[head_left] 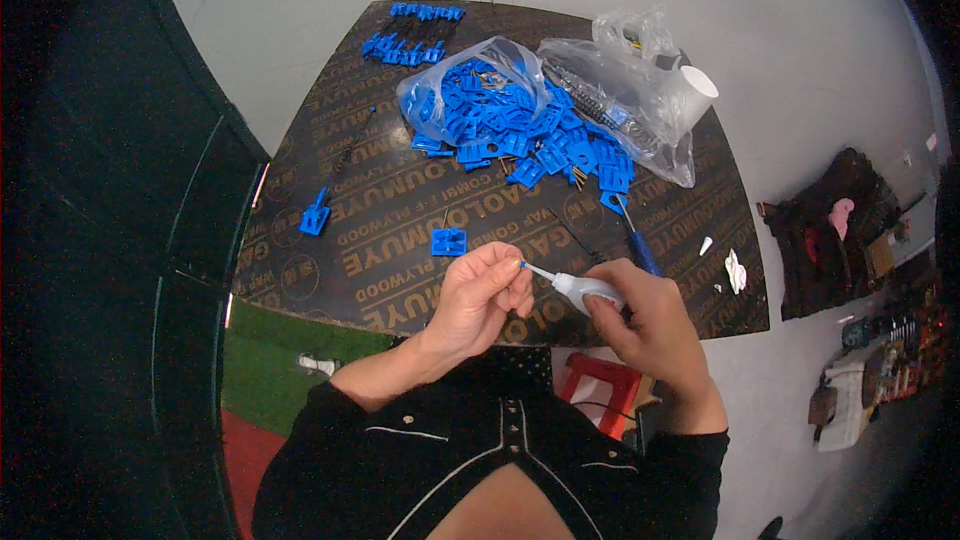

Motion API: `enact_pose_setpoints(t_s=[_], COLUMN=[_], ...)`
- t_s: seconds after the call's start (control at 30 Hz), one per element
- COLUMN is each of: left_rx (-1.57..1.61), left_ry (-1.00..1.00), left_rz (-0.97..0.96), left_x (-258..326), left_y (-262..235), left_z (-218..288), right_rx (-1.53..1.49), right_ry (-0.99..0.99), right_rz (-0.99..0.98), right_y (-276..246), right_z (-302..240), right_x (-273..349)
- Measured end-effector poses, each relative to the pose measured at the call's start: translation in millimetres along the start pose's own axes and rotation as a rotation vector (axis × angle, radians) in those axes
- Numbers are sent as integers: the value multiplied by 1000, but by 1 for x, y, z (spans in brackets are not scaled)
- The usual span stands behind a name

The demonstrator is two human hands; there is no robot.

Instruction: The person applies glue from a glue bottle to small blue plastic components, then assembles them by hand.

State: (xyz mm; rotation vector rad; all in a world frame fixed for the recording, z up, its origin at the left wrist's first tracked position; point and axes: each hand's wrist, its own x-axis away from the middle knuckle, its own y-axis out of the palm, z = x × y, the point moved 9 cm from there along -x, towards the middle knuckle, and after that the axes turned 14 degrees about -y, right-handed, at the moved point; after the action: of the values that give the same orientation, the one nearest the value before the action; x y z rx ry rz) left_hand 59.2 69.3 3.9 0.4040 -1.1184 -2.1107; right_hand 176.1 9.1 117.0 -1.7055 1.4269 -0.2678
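I pinch a small blue part (520, 265) in my left hand (478, 292) just above the tabletop (400, 230) edge, so my right hand (650, 325), wrapped around the glue bottle (585, 288), brings its nozzle to it.

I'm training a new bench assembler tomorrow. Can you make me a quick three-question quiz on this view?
1. True or false: the right hand holds the small white squeeze bottle.
2. Where does the bottle's nozzle point? A) at the left hand fingertips B) at the white cup C) at the floor
3. Which single blue part lies nearest the left hand: the one just beyond it, or the one near the table's left edge?

Key: 1 true. 2 A. 3 the one just beyond it.
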Motion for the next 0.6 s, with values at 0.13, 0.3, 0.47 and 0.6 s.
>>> enact_pose_setpoints(t_s=[0.13, 0.3, 0.47, 0.6], left_rx=[24, -38, 16, 29], left_ry=[2, 5, 4, -6], left_rz=[2, -8, -7, 5], left_x=[0, -1, -1, -1], left_y=[1, 0, 1, 1], left_z=[1, 0, 0, 0], right_rx=[-4, 3, 7, 22], right_ry=[-6, -4, -6, -20], right_rz=[-13, -9, -21, -26], right_y=[-1, -3, -4, -4], right_z=[-2, -3, -4, -4], right_x=[-2, -3, -4, -5])
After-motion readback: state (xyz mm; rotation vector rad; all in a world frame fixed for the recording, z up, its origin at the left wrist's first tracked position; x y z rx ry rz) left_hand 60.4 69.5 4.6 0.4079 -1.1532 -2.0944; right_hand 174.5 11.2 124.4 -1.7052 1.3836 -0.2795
